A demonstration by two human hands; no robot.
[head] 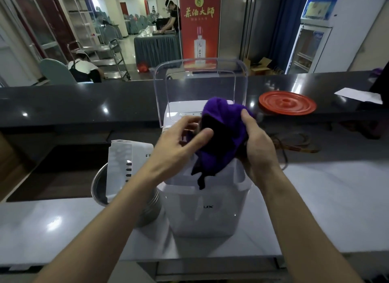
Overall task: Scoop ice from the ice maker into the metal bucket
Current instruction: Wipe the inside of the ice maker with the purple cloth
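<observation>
A white ice maker stands on the pale counter in front of me, its clear lid raised upright. Both hands hover above its open top. My right hand grips a purple cloth that hangs down toward the opening. My left hand has its thumb and fingers on the cloth's left side. Left of the machine stands the metal bucket, with a white slotted ice basket propped inside it. No ice is visible.
A dark raised bar ledge runs behind the machine, carrying a red round lid and a white paper. A dark cord lies right of the machine. People work in the hall beyond.
</observation>
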